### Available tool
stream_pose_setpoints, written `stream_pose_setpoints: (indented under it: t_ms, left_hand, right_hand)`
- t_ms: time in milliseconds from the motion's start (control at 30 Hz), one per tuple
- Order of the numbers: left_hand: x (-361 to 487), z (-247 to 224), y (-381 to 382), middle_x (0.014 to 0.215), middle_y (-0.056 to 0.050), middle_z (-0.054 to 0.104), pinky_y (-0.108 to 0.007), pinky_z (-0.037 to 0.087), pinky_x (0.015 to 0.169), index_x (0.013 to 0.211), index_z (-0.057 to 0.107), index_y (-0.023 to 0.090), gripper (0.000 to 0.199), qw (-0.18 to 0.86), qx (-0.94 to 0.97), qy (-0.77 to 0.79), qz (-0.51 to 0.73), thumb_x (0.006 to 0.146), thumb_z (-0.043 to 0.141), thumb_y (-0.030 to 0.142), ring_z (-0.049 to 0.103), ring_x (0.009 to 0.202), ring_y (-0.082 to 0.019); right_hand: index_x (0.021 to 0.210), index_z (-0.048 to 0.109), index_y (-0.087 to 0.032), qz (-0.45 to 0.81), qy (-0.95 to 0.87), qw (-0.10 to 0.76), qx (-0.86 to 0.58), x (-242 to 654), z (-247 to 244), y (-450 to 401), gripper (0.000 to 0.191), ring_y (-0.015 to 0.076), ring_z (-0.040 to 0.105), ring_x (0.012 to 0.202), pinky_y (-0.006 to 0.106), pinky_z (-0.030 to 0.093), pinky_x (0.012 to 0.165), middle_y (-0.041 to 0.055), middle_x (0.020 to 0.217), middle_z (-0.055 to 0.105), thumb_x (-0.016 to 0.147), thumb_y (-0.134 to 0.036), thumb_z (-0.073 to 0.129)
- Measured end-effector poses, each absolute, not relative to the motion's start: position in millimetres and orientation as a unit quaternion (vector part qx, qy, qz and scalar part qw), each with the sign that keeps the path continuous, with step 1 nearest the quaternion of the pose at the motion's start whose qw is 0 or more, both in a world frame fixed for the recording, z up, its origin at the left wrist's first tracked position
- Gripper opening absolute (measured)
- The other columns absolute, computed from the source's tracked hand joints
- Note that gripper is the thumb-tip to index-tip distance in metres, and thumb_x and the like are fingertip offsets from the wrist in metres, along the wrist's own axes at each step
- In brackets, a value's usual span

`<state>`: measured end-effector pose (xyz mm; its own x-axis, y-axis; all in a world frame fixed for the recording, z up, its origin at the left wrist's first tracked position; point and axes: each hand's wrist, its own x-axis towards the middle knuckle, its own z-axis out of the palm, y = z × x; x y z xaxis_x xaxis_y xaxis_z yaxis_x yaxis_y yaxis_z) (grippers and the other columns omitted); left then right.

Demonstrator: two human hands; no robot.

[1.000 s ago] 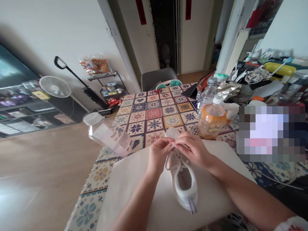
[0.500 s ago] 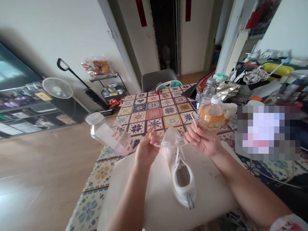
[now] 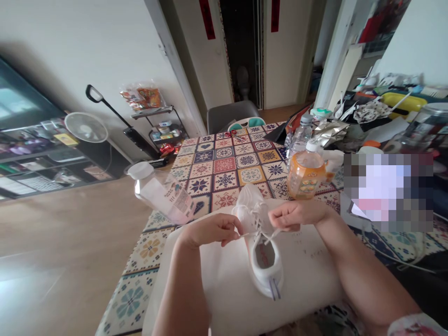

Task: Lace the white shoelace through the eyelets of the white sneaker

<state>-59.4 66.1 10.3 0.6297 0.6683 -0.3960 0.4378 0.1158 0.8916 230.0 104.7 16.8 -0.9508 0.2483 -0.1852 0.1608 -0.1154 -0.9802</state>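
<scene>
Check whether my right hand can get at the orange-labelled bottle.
Likely yes: the bottle stands just beyond the right hand, nothing visible between them, though that hand seems to pinch a shoelace.

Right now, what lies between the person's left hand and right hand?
In the head view, the white shoe lies between the left hand and the right hand, its laces stretching out to both.
</scene>
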Motion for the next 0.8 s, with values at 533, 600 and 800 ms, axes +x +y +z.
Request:
stream_pose_setpoints:
  t_ms: [533, 600, 800]
  left_hand:
    - [-41, 1, 74, 0.047, 0.003, 0.048, -0.024, 0.034, 0.055, 0.078, 0.076, 0.02, 0.04, 0.549, 0.676, 0.485, 0.087, 0.084, 0.054, 0.053, 0.043, 0.05, -0.012]
    - [-42, 2, 75, 0.047, 0.003, 0.047, -0.025, 0.034, 0.055, 0.078, 0.077, 0.02, 0.041, 0.526, 0.689, 0.49, 0.093, 0.085, 0.053, 0.052, 0.041, 0.05, -0.012]
    - [-48, 5, 79, 0.066, 0.001, 0.066, -0.023, 0.041, 0.067, 0.063, 0.073, 0.023, 0.016, 0.513, 0.691, 0.49, 0.137, 0.073, 0.064, 0.032, 0.056, 0.068, -0.015]
  right_hand:
    - [0.094, 0.039, -0.022, 0.518, -0.785, 0.1, -0.325, 210, 6, 113, 0.055, 0.01, 0.035, 0.067, 0.023, 0.03, 0.058, -0.0032, 0.082, 0.041, 0.084, -0.075, 0.047]
    - [0.093, 0.039, -0.022, 0.515, -0.785, 0.093, -0.332, 210, 6, 112, 0.054, 0.0103, 0.036, 0.068, 0.023, 0.03, 0.059, -0.0032, 0.083, 0.041, 0.085, -0.074, 0.045]
    - [0.093, 0.044, -0.02, 0.488, -0.809, 0.085, -0.316, 215, 9, 110, 0.048, 0.0135, 0.044, 0.076, 0.026, 0.037, 0.067, 0.0003, 0.089, 0.048, 0.089, -0.068, 0.047]
